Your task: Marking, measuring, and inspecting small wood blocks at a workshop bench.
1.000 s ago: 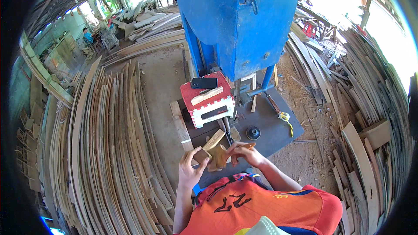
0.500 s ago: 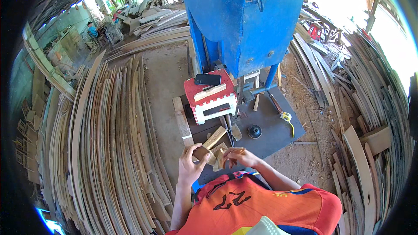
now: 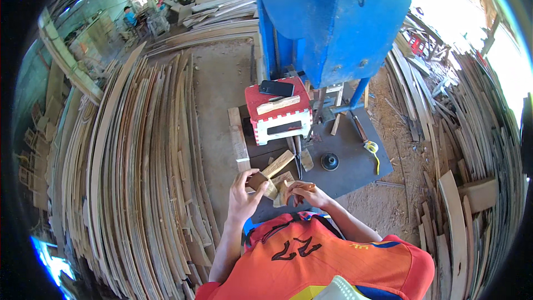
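Observation:
My left hand [image 3: 242, 195] grips a small wooden block [image 3: 270, 190], brown on one face and pale on the other. Close beside its right end, my right hand [image 3: 307, 195] is closed, with a slim orange-brown stick-like thing [image 3: 308, 187] showing at the fingers; its kind is unclear. Just beyond the block a pale wood strip [image 3: 278, 164] lies at a slant. Other small wood pieces sit below and between the hands, partly hidden. Long dark-handled metal tongs or pliers [image 3: 298, 155] point toward me past the strip.
A red-and-white step stool [image 3: 283, 124] carries a black phone [image 3: 276, 88] and a wood strip [image 3: 278, 104]. On the dark plate [image 3: 355, 161] are a round black part [image 3: 330, 161], a hammer-like tool [image 3: 359, 126] and a tape measure [image 3: 371, 147]. A blue machine [image 3: 333, 28] towers ahead; stacked planks [image 3: 139, 172] flank both sides.
The head view has shifted, so the machine and stool sit further right and higher in it. My right hand has turned slightly beside the block; my left keeps its hold.

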Action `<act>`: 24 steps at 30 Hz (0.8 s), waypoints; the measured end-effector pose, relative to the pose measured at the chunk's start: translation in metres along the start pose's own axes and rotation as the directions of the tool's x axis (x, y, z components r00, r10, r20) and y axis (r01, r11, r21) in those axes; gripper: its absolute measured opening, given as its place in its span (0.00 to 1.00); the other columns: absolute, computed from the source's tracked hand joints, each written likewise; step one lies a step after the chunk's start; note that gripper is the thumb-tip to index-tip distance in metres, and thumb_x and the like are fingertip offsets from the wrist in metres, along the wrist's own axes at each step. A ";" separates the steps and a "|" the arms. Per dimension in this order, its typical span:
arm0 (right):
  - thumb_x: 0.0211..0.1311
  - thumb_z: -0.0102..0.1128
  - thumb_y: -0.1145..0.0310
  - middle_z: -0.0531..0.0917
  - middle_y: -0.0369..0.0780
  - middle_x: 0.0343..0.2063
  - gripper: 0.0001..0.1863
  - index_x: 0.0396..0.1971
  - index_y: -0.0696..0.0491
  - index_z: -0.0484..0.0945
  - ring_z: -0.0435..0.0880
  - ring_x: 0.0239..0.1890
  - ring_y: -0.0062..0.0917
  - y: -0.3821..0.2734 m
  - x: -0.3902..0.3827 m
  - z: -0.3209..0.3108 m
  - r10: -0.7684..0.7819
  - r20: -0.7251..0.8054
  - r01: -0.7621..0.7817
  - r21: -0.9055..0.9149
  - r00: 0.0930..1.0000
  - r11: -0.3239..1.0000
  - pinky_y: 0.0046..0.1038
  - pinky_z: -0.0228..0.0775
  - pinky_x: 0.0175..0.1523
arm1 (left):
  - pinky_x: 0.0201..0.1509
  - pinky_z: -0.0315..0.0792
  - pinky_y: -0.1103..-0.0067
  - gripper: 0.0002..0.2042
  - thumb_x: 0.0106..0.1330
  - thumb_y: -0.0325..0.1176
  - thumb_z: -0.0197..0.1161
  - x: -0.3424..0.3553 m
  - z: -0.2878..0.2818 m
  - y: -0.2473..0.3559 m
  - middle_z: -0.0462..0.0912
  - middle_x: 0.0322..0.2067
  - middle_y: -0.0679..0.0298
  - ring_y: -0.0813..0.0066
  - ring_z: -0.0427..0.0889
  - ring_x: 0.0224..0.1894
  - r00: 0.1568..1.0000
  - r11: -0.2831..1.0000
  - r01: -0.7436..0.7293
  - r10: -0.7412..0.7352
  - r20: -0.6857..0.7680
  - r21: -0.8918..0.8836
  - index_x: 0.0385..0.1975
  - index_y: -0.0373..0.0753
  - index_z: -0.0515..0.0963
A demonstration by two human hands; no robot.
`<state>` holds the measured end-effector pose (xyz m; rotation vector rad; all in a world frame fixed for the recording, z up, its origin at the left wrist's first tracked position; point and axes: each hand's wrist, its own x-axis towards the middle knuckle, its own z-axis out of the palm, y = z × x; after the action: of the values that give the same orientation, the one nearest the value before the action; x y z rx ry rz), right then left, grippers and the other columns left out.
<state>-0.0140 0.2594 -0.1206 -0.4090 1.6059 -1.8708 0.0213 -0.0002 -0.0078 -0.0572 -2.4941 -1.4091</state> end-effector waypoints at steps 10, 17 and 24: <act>0.79 0.44 0.62 0.82 0.44 0.25 0.15 0.49 0.56 0.77 0.85 0.30 0.33 -0.037 -0.002 -0.005 -0.110 -0.009 0.107 0.341 0.994 0.934 0.31 0.74 0.39 | 0.47 0.81 0.70 0.19 0.63 0.34 0.75 -0.006 0.001 0.002 0.84 0.44 0.54 0.62 0.87 0.44 1.000 1.000 -0.011 0.011 -0.019 -0.028 0.51 0.35 0.79; 0.81 0.46 0.62 0.89 0.35 0.37 0.15 0.44 0.52 0.81 0.84 0.28 0.16 0.053 0.007 -0.004 0.092 0.004 -0.090 -0.127 0.996 0.988 0.19 0.71 0.30 | 0.49 0.80 0.70 0.19 0.64 0.36 0.75 -0.011 -0.001 -0.002 0.85 0.42 0.54 0.64 0.87 0.44 0.997 0.995 0.072 -0.075 -0.037 -0.062 0.50 0.35 0.79; 0.76 0.49 0.64 0.84 0.41 0.29 0.13 0.45 0.57 0.79 0.83 0.28 0.25 -0.001 0.015 -0.019 0.059 -0.121 -0.027 0.246 0.991 0.969 0.26 0.74 0.35 | 0.52 0.81 0.70 0.21 0.64 0.37 0.75 -0.009 0.003 -0.003 0.86 0.47 0.52 0.65 0.88 0.47 0.998 0.994 0.060 -0.060 0.001 -0.090 0.54 0.36 0.80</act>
<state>-0.0376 0.2646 -0.1261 -0.1490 1.4274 -2.0654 0.0285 0.0021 -0.0140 0.0010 -2.4493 -1.5441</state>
